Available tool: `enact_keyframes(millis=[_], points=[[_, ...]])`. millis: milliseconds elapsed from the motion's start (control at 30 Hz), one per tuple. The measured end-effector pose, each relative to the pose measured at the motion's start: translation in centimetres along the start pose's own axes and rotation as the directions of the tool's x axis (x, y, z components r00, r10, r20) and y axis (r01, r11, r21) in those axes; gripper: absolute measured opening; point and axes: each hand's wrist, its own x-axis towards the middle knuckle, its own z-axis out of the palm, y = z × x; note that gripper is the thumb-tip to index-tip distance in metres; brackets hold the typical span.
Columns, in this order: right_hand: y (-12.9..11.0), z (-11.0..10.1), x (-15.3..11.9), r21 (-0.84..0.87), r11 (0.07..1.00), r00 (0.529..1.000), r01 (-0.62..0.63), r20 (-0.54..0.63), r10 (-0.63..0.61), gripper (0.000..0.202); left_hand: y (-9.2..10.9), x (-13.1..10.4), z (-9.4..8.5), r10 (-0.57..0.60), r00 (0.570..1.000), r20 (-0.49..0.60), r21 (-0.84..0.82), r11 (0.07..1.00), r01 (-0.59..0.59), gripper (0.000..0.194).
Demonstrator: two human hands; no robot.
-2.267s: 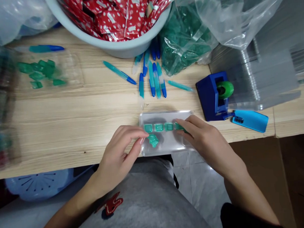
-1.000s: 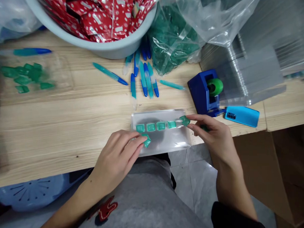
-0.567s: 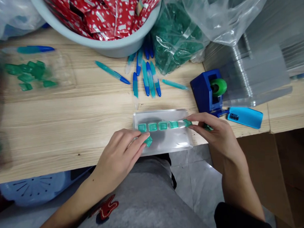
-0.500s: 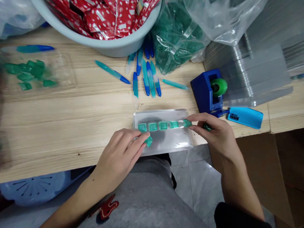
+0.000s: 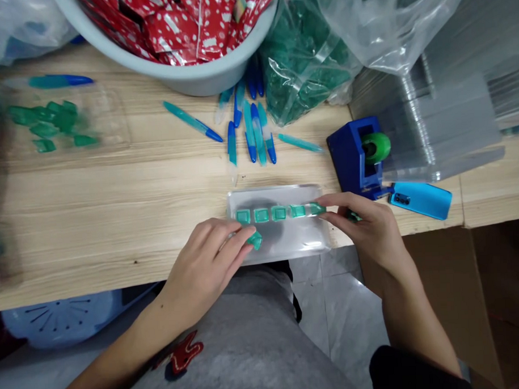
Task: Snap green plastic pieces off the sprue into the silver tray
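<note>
A clear plastic tray [image 5: 286, 239] lies at the table's front edge, with a row of green pieces [image 5: 279, 213] along its upper half. My left hand [image 5: 214, 253] is over the tray's left end and pinches a green piece [image 5: 255, 240] between thumb and fingers. At the row's right end my right hand [image 5: 362, 222] grips another green piece [image 5: 317, 208] with its fingertips. Something else green shows partly hidden in the curl of that hand's fingers.
Behind the tray lie several blue-green pens [image 5: 257, 132], with a grey tub [image 5: 196, 77] of red packets beyond. A blue tape dispenser [image 5: 347, 157], a blue phone [image 5: 425, 200] and stacked clear trays [image 5: 461, 113] stand right. Another tray [image 5: 116, 120] with green pieces lies left.
The piece at my right fingertips has shifted slightly left. My left hand has barely moved and keeps its piece. The whole view has shifted a little.
</note>
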Motion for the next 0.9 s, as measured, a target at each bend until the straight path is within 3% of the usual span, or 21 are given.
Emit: enact_keyframes(millis=[200, 400, 467, 567, 633, 667, 800, 900], points=[[-0.7, -0.1, 0.4, -0.176, 0.963, 0.976, 0.205, 0.110, -0.188, 0.024, 0.0, 0.0, 0.0, -0.006, 1.000, 0.009, -0.019, 1.000, 0.006, 0.017], [-0.6, 0.0, 0.9, -0.115, 0.984, 0.982, 0.139, 0.147, -0.122, 0.026, 0.1, -0.1, 0.1, -0.001, 1.000, 0.022, 0.021, 1.000, 0.001, 0.025], [-0.9, -0.1, 0.6, -0.114, 0.990, 0.992, 0.087, 0.102, -0.076, 0.032, 0.1, -0.3, 0.2, -0.034, 0.999, 0.022, -0.030, 0.999, 0.035, 0.021], [-2.1, 0.1, -0.4, -0.110, 0.994, 0.990, 0.020, -0.136, -0.035, 0.041, 0.2, -0.5, -0.1, -0.123, 0.992, 0.014, -0.184, 0.975, 0.123, 0.017], [-3.4, 0.8, -1.1, -0.047, 0.999, 0.967, 0.021, -0.252, -0.032, 0.039, 0.4, -0.5, -0.7, -0.187, 0.982, 0.024, -0.305, 0.934, 0.186, 0.017], [-4.2, 1.3, -1.5, 0.014, 0.999, 0.968, 0.034, -0.248, -0.030, 0.038, 0.5, -0.4, -1.0, -0.217, 0.976, 0.036, -0.358, 0.909, 0.215, 0.015], [-7.0, 3.9, -1.9, 0.389, 0.916, 0.994, 0.102, -0.063, -0.084, 0.041, 1.2, 0.4, -2.2, -0.222, 0.975, 0.025, -0.416, 0.884, 0.212, 0.010], [-8.2, 5.1, -1.7, 0.520, 0.848, 0.994, 0.103, -0.079, -0.072, 0.038, 1.7, 1.0, -2.8, -0.150, 0.988, -0.042, -0.344, 0.930, 0.127, 0.009]])
